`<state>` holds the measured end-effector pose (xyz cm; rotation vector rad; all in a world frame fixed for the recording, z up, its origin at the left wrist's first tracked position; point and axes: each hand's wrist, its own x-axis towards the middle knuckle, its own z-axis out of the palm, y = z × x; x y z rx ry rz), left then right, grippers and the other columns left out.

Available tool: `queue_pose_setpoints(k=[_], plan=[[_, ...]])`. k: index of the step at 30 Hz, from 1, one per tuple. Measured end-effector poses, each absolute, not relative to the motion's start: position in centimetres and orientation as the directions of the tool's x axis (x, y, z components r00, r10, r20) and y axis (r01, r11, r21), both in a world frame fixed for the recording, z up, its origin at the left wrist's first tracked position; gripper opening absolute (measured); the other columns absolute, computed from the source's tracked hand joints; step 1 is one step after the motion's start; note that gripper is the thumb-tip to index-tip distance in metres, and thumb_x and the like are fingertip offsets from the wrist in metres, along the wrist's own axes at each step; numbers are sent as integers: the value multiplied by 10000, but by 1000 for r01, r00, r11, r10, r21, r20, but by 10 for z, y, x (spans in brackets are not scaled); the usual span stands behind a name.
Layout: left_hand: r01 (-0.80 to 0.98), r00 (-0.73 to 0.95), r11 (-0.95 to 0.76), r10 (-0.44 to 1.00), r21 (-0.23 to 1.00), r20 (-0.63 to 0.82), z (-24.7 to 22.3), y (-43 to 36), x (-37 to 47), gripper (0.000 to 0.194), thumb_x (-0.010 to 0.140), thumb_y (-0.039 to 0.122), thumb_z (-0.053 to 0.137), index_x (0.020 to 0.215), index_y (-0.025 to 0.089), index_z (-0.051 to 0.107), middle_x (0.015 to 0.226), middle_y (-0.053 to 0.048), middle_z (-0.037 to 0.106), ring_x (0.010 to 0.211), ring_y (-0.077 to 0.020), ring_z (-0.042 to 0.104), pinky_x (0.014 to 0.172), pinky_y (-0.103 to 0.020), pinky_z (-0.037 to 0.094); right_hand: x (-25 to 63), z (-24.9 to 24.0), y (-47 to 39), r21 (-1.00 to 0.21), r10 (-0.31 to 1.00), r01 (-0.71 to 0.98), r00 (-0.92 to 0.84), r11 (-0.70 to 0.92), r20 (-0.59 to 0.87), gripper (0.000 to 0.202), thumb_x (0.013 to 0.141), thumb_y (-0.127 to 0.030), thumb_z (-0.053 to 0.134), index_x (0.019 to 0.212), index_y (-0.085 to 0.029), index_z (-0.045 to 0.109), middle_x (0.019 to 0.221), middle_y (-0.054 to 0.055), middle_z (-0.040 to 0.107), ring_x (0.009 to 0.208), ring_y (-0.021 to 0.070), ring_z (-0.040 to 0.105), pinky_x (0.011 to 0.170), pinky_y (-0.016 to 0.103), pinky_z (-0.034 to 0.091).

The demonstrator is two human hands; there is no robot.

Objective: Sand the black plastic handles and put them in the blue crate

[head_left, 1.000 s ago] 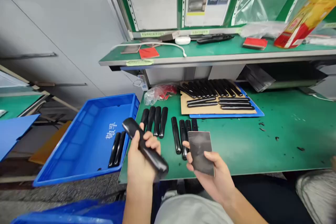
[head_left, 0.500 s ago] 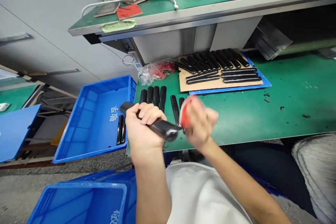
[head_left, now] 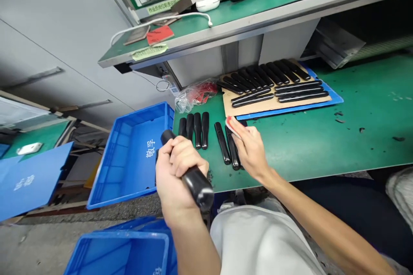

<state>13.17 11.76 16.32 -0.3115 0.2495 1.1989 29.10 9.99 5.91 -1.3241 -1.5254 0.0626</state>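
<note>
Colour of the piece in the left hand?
The piece is black; best seen in the head view.

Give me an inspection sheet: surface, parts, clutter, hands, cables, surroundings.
Surface: flat green bench top, small dark scraps at right.
Job's things: long glossy black rounded piece, thin red-faced pad; similar black pieces in rows on the bench top.
Clutter: crumpled clear plastic bag with red contents, at back.
Hands: left hand grips the long piece; right hand holds the pad, apart from it.
Cables: thin white cable on green shelf.
Surroundings: open blue plastic bin left of bench.

Bin reads "敬孚", shelf label apparently starts "作业员".
</note>
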Motion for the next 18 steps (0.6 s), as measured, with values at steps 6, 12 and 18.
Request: queue_pose_setpoints(k=[6,12,18], plan=[[-932,360,321,877,-170,-317,164,120,131,176,882,111,415,744,218,391,513,123,292,334,-21,302,338,-94,307,287,80,46,-859,863,158,64,487,501,471,1048,-344,432,1517,-302,432,1569,60,481,1412,277,486,1078,489,475],[-955,291,291,898,-52,-330,165,119,134,185,885,104,400,752,228,365,513,122,283,332,-17,312,345,-85,300,281,100,28,-862,851,117,143,493,506,521,1012,-481,482,1508,-331,437,1573,70,442,1383,307,489,992,487,553],[-959,242,275,919,68,-311,165,117,139,229,914,108,375,740,242,309,502,115,298,338,-28,312,347,-86,315,276,101,20,-713,801,487,46,504,597,551,1024,-447,425,1531,-560,242,1653,-91,303,1333,296,541,953,484,546]])
